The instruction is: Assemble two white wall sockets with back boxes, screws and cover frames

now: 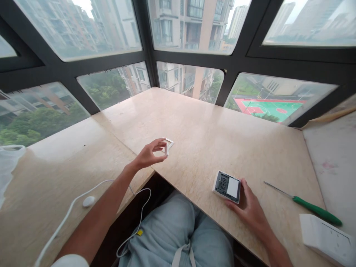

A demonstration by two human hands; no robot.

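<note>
My left hand (pixel 148 154) is raised a little over the marble sill and pinches a small white rocker piece (pixel 166 149) between thumb and fingers. Just behind it a thin white square frame (pixel 169 142) lies flat on the sill. My right hand (pixel 251 209) rests near the front edge, fingers curled round the right side of a wall switch (pixel 227 186) that lies on the marble, one half showing a grey mechanism and the other a white rocker.
A green-handled screwdriver (pixel 311 207) lies right of the switch. A white box (pixel 326 237) sits at the lower right. A white cable with an inline button (pixel 88 201) runs over the marble sill (pixel 208 133). Windows surround the sill; my knees are below its front edge.
</note>
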